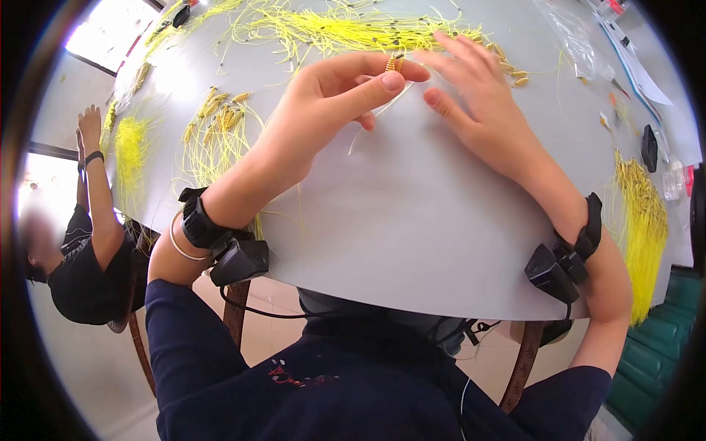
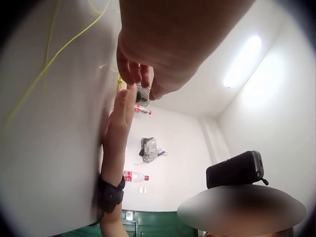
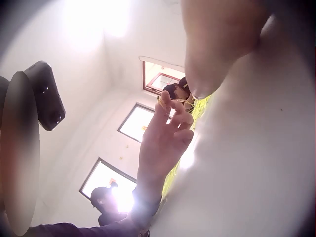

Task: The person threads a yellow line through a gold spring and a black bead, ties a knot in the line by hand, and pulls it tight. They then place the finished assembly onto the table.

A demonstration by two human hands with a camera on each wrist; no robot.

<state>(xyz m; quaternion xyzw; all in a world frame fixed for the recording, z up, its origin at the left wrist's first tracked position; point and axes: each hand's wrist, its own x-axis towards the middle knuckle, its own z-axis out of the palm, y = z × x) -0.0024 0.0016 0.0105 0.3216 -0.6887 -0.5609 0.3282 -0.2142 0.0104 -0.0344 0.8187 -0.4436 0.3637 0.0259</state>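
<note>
Between thumb and forefinger my left hand (image 1: 331, 99) pinches a small gold coiled piece (image 1: 395, 65) with a dark tip, above the far half of the table. A thin pale-yellow cord (image 1: 388, 105) hangs down beneath that hand. My right hand (image 1: 474, 103), blurred, is just to the right with its fingers extended and nothing held in them. Its fingertips are close to the left forefinger's tip. In the right wrist view the left hand (image 3: 165, 133) is raised, with the coiled piece at its fingertips.
A long bundle of bright yellow cords (image 1: 331, 31) lies beyond both hands on the grey table (image 1: 412, 228). Gold-ended cords (image 1: 217, 121) are piled at the left, and another yellow bundle (image 1: 641, 228) drapes over the right edge. Another person (image 1: 92, 250) sits at the left.
</note>
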